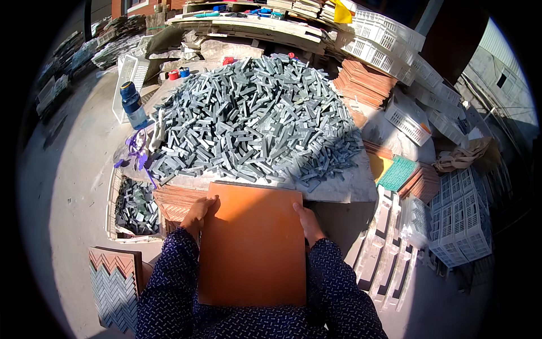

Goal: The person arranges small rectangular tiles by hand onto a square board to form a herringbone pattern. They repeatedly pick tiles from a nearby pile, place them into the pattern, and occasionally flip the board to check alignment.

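An orange, smooth rectangular board (pixel 251 248) is held in front of my body, its far edge by the table's near edge. My left hand (pixel 200 213) grips its upper left side, thumb over the edge and the other fingers partly hidden. On the opposite side my right hand (pixel 309 222) clasps the board, its fingers mostly hidden beneath. Beyond lies a big heap of grey-green stone strips (pixel 254 118) on a pale tabletop (pixel 333 194). Close to my left hand is a stack of reddish herringbone-patterned panels (pixel 176 201).
At lower left stands a herringbone panel partly filled with grey strips (pixel 114 291). A crate of stone pieces (pixel 135 212) sits left of the table, near a blue bottle (pixel 133 105). A slatted white pallet (pixel 387 248), grey crates (pixel 462 220) and white crates (pixel 384 42) occupy the right.
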### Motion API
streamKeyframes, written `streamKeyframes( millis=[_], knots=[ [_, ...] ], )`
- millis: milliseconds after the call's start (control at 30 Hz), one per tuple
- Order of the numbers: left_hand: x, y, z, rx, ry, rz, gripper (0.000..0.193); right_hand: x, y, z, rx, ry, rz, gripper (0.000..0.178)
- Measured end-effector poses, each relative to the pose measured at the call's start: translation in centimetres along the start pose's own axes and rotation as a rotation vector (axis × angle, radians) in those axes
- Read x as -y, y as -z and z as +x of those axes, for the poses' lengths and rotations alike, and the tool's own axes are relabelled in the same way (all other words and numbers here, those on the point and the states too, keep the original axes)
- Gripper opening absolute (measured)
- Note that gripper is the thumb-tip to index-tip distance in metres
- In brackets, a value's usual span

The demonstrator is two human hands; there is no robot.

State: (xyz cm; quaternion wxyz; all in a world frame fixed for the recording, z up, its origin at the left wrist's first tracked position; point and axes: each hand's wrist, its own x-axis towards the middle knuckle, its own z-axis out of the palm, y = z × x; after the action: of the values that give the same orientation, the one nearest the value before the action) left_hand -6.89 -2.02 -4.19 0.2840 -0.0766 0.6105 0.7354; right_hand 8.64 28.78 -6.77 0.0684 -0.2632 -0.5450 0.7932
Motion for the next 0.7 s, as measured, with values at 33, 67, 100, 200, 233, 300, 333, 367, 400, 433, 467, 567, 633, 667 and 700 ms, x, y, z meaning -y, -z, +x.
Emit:
streamKeyframes(
  millis=[33, 67, 100, 200, 233, 300, 333, 367, 400, 433, 467, 567, 633, 667, 700],
  knots=[
    [-1.1, -1.4, 0.1, -0.007, -0.025, 0.018, 0.034, 0.6, 1.2, 1.2, -0.002, 0.043, -0.031, 0.044],
    [-1.6, -1.2, 0.0, 0.005, -0.004, 0.041, 0.035, 0.5, 1.0, 1.0, 0.004, 0.042, -0.055, 0.044],
    [-2.6, -1.2, 0.5, 0.02, 0.018, 0.064, 0.036, 1.4, 1.2, 1.5, -0.029, -0.03, -0.131, 0.044],
    [-2.9, -0.1, 2.2, 0.01, -0.016, 0.07, 0.032, 2.7, -1.0, 1.7, -0.005, 0.093, -0.112, 0.041],
    [-2.3, -0.4, 2.5, 0.005, -0.041, 0.063, 0.03, 2.9, -1.1, 1.7, -0.044, 0.144, -0.168, 0.041],
    [-2.0, -1.3, 2.8, -0.029, -0.07, 0.104, 0.025, 2.6, -0.2, 2.3, -0.082, 0.185, -0.273, 0.042],
    [-1.7, -0.9, 3.0, -0.005, -0.066, 0.108, 0.025, 2.2, -0.2, 2.0, -0.098, 0.182, -0.323, 0.042],
    [-1.5, -0.3, 3.1, 0.02, -0.063, 0.112, 0.025, 2.1, 0.0, 2.0, -0.08, 0.163, -0.323, 0.042],
    [-1.3, 0.1, 3.3, 0.046, -0.06, 0.116, 0.024, 2.3, 0.3, 2.2, -0.063, 0.145, -0.322, 0.041],
    [-1.5, 0.0, 2.8, 0.051, -0.063, 0.102, 0.024, 2.7, 0.0, 1.7, -0.048, 0.123, -0.322, 0.041],
    [-1.8, 0.4, 2.2, -0.009, -0.152, 0.334, 0.027, 3.9, -1.3, 0.9, -0.124, 0.105, -0.663, 0.039],
    [-3.0, -0.7, 1.4, -0.243, -0.639, 1.009, 0.038, 8.3, -4.1, -0.6, -0.328, 0.401, -1.393, 0.032],
    [-5.5, -3.4, -0.1, -0.266, -0.917, 1.263, 0.056, 8.9, -4.6, -0.1, -0.372, 1.038, -1.387, 0.029],
    [-5.6, -4.0, 0.6, -0.194, -0.99, 1.302, 0.056, 8.4, -4.9, 1.0, -0.289, 1.057, -1.331, 0.027],
    [-5.1, -4.3, 1.6, -0.119, -1.062, 1.338, 0.056, 7.4, -5.0, 2.5, -0.206, 1.074, -1.274, 0.026]
  ],
)
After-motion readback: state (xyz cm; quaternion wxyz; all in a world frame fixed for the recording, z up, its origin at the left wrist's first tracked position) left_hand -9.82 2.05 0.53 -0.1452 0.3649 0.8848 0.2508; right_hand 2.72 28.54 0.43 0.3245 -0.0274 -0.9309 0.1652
